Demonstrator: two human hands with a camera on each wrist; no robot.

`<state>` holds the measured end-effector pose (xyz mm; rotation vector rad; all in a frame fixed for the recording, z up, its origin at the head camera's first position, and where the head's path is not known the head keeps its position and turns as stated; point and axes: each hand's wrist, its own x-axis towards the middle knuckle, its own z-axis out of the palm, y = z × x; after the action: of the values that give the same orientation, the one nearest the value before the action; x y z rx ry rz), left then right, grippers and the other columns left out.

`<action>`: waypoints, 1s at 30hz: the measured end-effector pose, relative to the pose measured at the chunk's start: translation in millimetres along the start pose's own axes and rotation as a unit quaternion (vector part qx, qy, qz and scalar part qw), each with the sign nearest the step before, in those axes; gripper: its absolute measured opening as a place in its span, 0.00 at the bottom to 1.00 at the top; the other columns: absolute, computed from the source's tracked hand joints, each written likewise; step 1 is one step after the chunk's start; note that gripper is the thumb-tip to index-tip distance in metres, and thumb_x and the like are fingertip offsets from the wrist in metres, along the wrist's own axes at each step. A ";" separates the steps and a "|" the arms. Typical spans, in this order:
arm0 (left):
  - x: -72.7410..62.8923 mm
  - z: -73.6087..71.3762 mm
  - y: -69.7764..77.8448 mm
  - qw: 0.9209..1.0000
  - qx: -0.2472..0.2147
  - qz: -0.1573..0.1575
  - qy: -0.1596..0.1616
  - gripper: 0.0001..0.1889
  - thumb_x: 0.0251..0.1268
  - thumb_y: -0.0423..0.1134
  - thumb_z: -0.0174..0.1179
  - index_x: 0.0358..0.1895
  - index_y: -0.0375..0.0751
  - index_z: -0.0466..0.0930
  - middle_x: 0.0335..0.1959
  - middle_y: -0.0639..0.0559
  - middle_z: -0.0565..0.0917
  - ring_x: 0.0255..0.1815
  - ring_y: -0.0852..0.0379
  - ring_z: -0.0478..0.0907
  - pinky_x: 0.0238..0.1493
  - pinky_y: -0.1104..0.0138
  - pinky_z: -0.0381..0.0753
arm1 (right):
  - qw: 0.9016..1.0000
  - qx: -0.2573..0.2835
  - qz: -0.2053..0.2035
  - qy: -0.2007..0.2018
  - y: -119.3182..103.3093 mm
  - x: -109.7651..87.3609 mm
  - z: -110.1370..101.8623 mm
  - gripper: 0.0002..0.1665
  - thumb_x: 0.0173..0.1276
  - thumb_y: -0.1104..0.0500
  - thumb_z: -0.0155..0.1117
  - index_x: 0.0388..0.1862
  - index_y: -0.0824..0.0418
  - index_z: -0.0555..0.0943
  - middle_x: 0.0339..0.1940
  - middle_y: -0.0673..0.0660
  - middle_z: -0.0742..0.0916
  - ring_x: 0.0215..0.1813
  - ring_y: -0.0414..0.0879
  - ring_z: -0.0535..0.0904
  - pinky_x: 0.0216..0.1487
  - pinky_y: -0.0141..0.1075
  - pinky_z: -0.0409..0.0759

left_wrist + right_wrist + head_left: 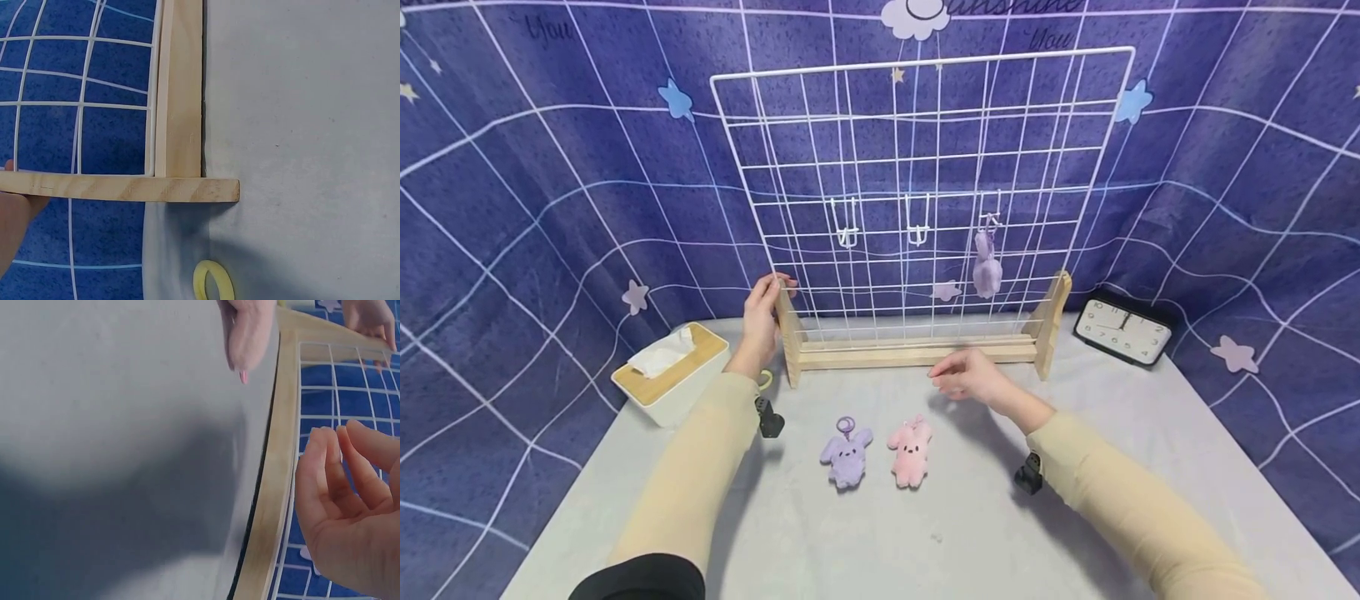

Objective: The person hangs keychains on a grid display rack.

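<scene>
My left hand (762,321) grips the upper end of the left wooden side post (119,187) of a white wire grid rack (917,158). Low in front of the rack's wooden base bar (917,357), my right hand (970,377) hovers with loosely bent fingers and holds nothing. On the table nearby lie a purple plush bunny keychain (847,460) with a purple ring and a pink plush bunny keychain (911,457). Another purple plush (987,265) hangs from the rack's right hook (990,220). The left hook (847,237) and middle hook (917,234) are bare.
A tissue box (673,375) with a wooden lid stands at the left, beside my left forearm. By the left post lies a yellow ring (213,281). A black-framed clock (1123,328) sits at the back right. Behind the rack hangs a blue patterned curtain (587,208).
</scene>
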<state>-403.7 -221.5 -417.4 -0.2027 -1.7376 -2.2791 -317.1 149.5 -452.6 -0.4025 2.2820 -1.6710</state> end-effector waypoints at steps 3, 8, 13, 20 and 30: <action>0.3 1.0 2.2 1.000 0.004 0.005 -0.002 0.12 0.85 0.43 0.45 0.54 0.42 0.76 0.52 0.46 0.82 0.59 0.45 0.74 0.60 0.55 0.67 | 1.000 -0.017 0.003 -0.022 -1.1 1.9 5.5 0.14 0.68 0.70 0.67 0.51 0.73 0.83 0.45 0.70 0.86 0.42 0.63 0.85 0.48 0.52 0.85; 1.1 2.0 2.6 1.000 -0.002 0.011 -0.002 0.10 0.84 0.42 0.46 0.51 0.45 0.77 0.55 0.39 0.80 0.53 0.53 0.77 0.59 0.55 0.67 | 0.998 -0.040 0.017 -0.044 1.8 4.7 14.0 0.10 0.66 0.71 0.67 0.47 0.72 0.85 0.41 0.71 0.87 0.34 0.54 0.84 0.39 0.44 0.86; 1.4 1.2 0.5 1.000 -0.010 0.013 0.002 0.10 0.84 0.41 0.47 0.51 0.43 0.77 0.49 0.47 0.83 0.52 0.52 0.78 0.58 0.56 0.68 | 0.997 -0.051 0.029 -0.054 6.7 6.0 22.4 0.10 0.64 0.74 0.68 0.44 0.76 0.84 0.38 0.69 0.88 0.26 0.45 0.79 0.33 0.37 0.83; 0.5 2.2 -0.6 1.000 -0.018 0.015 0.003 0.09 0.83 0.40 0.48 0.49 0.46 0.78 0.47 0.49 0.84 0.53 0.49 0.78 0.59 0.57 0.69 | 0.995 -0.086 0.020 -0.044 13.8 9.1 27.0 0.06 0.61 0.75 0.69 0.39 0.75 0.85 0.31 0.65 0.89 0.23 0.42 0.76 0.28 0.33 0.79; 1.1 0.2 -0.4 1.000 -0.015 0.010 -0.001 0.12 0.84 0.40 0.46 0.56 0.37 0.75 0.52 0.42 0.82 0.50 0.54 0.79 0.58 0.58 0.70 | 0.990 -0.138 0.027 -0.035 18.7 14.1 31.8 0.04 0.61 0.71 0.74 0.35 0.68 0.88 0.27 0.57 0.89 0.24 0.41 0.78 0.28 0.34 0.82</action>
<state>-404.8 -221.3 -417.4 -0.2270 -1.6946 -2.2928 -318.9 121.6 -480.5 -0.4461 2.4542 -1.2984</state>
